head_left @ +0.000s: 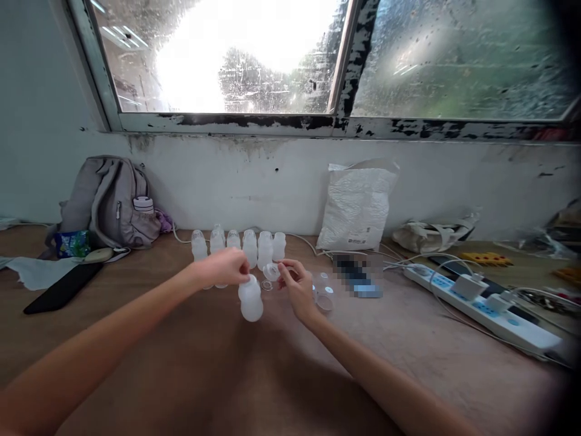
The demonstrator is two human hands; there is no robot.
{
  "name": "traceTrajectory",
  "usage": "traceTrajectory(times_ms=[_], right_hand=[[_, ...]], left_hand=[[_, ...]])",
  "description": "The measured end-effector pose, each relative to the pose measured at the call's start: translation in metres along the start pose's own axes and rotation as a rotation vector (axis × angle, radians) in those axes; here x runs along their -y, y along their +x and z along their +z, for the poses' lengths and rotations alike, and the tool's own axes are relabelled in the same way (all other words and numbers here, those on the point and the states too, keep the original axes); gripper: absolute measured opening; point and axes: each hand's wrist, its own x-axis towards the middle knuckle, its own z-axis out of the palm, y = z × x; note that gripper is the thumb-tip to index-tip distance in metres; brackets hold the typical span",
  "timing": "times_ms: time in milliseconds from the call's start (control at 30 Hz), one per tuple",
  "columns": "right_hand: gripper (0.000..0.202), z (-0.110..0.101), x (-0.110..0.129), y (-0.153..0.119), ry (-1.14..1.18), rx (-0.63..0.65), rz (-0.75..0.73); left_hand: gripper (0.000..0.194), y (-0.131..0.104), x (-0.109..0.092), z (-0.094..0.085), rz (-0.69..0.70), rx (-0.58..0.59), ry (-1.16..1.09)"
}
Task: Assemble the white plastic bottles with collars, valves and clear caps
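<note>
Left hand on white bottle, right hand pinching clear piece

Two forearms are seen, both left bare along the whole length that is shown. The left forearm is slender and smooth in outline, narrowed evenly toward the wrist and broadened toward the elbow. The right forearm is shaped in much the same way, with a soft taper and a narrow wrist. The left hand and the right hand are ungloved, and slim fingers are seen on the right one. Finer detail of the nails is rendered too small to be made out.
</note>
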Motion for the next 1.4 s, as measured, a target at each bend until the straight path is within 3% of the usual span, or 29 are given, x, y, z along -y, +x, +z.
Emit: traceTrajectory(times_ms=[133,300,433,500,600,700,767,833,1167,1400], right_hand=[[0.027,-0.008,0.020,0.008,0.076,0.048,-0.025],[0.027,-0.009,0.033,0.008,0.086,0.094,-0.029],[0.028,-0.006,0.036,0.003,0.056,0.184,-0.006],[0.028,-0.004,0.037,0.000,0.033,0.220,-0.011],[0.029,-0.002,0.039,-0.002,-0.007,0.255,-0.037],[0.029,-0.001,0.042,-0.005,-0.056,0.299,-0.054],[0.027,-0.001,0.044,-0.007,-0.084,0.346,-0.044],[0.025,0.000,0.045,-0.008,-0.100,0.386,-0.029],[0.031,-0.009,0.035,0.007,-0.182,0.562,0.096],[0.027,-0.016,0.041,0.016,-0.043,0.726,0.257]], left_hand=[[0.027,0.001,0.006,0.022,0.059,0.020,-0.044],[0.037,0.005,0.006,0.023,0.040,0.007,-0.189],[0.046,-0.011,0.008,0.024,0.000,-0.092,-0.329],[0.046,-0.021,0.013,0.031,-0.003,-0.083,-0.490],[0.057,-0.030,0.020,0.060,0.046,-0.046,-0.734],[0.065,-0.024,0.019,0.104,0.100,-0.124,-0.917],[0.054,-0.016,0.014,0.128,0.054,-0.225,-0.920],[0.046,-0.007,0.008,0.142,0.022,-0.232,-0.893],[0.028,-0.002,0.003,0.140,-0.012,-0.195,-1.127],[0.020,-0.007,0.004,0.133,0.028,0.024,-1.288]])
